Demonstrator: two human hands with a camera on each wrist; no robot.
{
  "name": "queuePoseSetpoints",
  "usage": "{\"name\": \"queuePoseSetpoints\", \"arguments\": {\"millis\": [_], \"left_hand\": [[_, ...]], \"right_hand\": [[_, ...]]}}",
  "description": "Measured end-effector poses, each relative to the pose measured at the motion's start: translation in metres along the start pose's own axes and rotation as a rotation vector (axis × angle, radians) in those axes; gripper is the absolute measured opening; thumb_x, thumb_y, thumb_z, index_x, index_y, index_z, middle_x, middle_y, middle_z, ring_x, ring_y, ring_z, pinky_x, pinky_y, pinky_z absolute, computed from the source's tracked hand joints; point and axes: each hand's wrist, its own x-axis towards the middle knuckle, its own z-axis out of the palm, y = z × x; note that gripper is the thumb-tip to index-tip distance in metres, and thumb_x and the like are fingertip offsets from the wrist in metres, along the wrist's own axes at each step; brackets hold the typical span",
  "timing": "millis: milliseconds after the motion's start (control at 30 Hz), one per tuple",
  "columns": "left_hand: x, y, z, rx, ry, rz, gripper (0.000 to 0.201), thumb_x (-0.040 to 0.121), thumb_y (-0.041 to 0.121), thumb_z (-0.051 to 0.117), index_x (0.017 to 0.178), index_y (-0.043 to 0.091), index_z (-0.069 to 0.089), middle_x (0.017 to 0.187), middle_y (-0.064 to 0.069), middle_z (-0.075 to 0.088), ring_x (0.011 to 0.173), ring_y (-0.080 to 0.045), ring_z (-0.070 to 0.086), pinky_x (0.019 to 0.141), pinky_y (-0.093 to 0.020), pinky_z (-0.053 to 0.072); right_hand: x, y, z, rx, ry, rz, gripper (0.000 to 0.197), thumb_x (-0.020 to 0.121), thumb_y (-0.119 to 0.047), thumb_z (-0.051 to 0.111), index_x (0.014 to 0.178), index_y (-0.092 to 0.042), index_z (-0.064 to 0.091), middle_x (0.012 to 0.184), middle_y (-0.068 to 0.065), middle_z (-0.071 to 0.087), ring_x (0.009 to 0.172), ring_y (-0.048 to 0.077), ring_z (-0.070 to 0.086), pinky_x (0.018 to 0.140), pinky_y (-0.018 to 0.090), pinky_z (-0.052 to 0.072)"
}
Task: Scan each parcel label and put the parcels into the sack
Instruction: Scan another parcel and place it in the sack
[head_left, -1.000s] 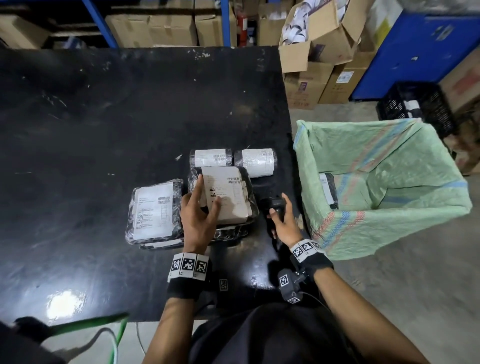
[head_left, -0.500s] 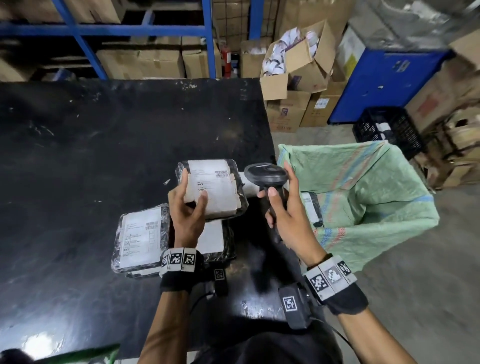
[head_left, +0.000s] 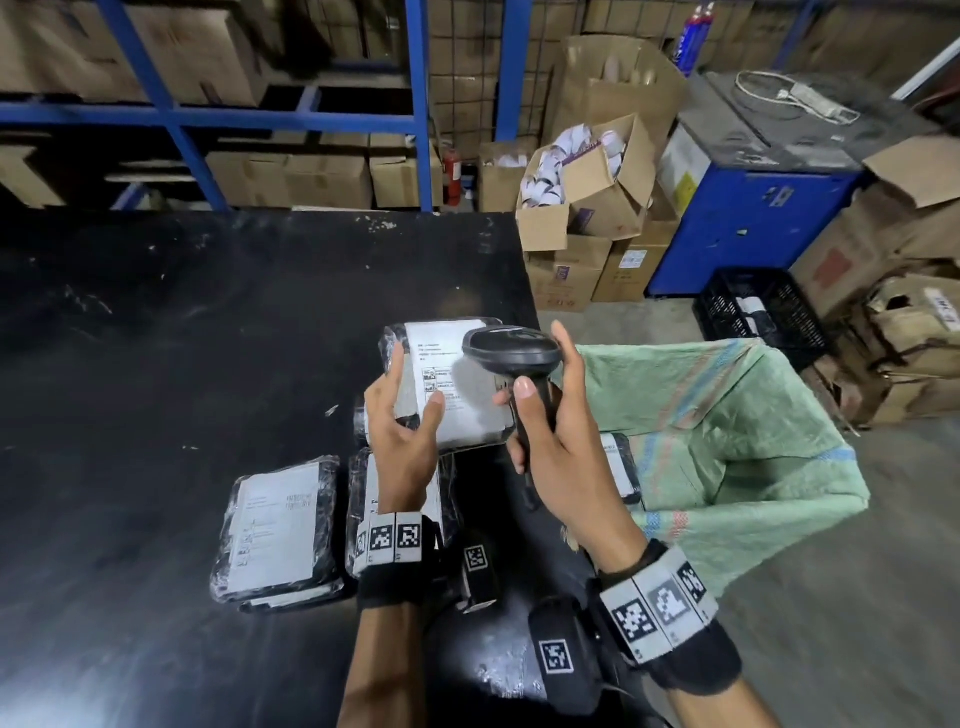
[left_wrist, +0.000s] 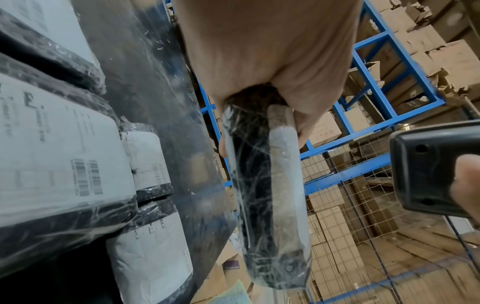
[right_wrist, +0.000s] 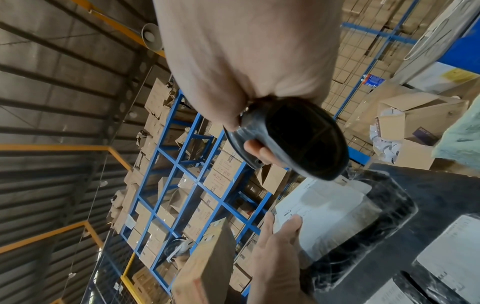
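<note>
My left hand (head_left: 402, 415) grips a black plastic-wrapped parcel (head_left: 467, 415) with a white label, lifted above the black table (head_left: 156, 338). The same parcel (left_wrist: 270, 195) shows edge-on in the left wrist view, its label (right_wrist: 324, 207) face-up in the right wrist view. My right hand (head_left: 556, 431) grips a black handheld scanner (head_left: 511, 351) by its handle, its head over the label's right side. The green woven sack (head_left: 727, 441) stands open at the table's right edge, with one parcel (head_left: 618, 467) inside. More labelled parcels (head_left: 280, 530) lie on the table below my left hand.
Two rolled parcels (left_wrist: 150, 164) lie on the table beyond the flat ones. Cardboard boxes (head_left: 587, 208), a blue cabinet (head_left: 753, 223) and a black crate (head_left: 758, 312) stand on the floor past the sack. Blue racking (head_left: 208, 114) full of boxes runs behind the table.
My left hand lifted the top parcel off the stack. My right hand picked the scanner up from the table edge and brought its head over the label.
</note>
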Motion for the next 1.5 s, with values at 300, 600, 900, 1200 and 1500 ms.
{"name": "queuePoseSetpoints", "arguments": {"millis": [300,600,900,1200,1500], "left_hand": [[-0.004,0.003,0.009,-0.019,-0.015,0.009,0.071,0.091,0.021,0.071,0.157,0.026,0.044,0.140,-0.003,0.049,0.130,0.013,0.044,0.116,-0.019,0.038],[-0.009,0.002,0.009,-0.058,-0.012,-0.044,0.070,0.090,0.029,0.071,0.154,0.037,0.044,0.136,0.007,0.051,0.136,-0.013,0.051,0.116,-0.039,0.045],[-0.013,-0.001,0.006,-0.048,0.000,-0.051,0.069,0.094,0.021,0.072,0.154,0.037,0.043,0.133,0.005,0.051,0.134,-0.013,0.051,0.116,-0.043,0.046],[-0.014,-0.009,-0.005,-0.028,0.014,-0.055,0.071,0.090,0.035,0.073,0.155,0.039,0.045,0.133,0.014,0.051,0.133,-0.009,0.053,0.113,-0.041,0.048],[-0.018,-0.034,-0.033,-0.034,0.087,-0.072,0.073,0.086,0.038,0.075,0.154,0.034,0.048,0.136,0.009,0.047,0.136,-0.014,0.053,0.115,-0.050,0.048]], "right_hand": [[-0.005,-0.003,0.007,-0.028,-0.056,0.010,0.055,0.104,-0.031,0.045,0.152,-0.043,0.019,0.102,-0.013,0.064,0.053,0.005,0.055,0.054,0.024,0.046],[-0.006,-0.001,0.006,-0.037,-0.060,0.009,0.056,0.103,-0.033,0.045,0.152,-0.044,0.019,0.107,-0.012,0.063,0.056,0.004,0.056,0.058,0.024,0.047],[-0.014,0.001,0.006,-0.047,-0.085,-0.001,0.056,0.104,-0.035,0.043,0.152,-0.045,0.016,0.113,-0.010,0.065,0.054,0.012,0.053,0.057,0.029,0.049],[-0.014,0.009,-0.001,-0.055,-0.058,-0.003,0.055,0.104,-0.034,0.043,0.151,-0.046,0.017,0.123,-0.004,0.064,0.054,0.019,0.053,0.059,0.032,0.051],[-0.024,0.067,-0.005,-0.101,-0.022,0.129,0.058,0.104,-0.035,0.044,0.152,-0.045,0.015,0.105,0.001,0.066,0.054,0.019,0.053,0.060,0.044,0.053]]}}
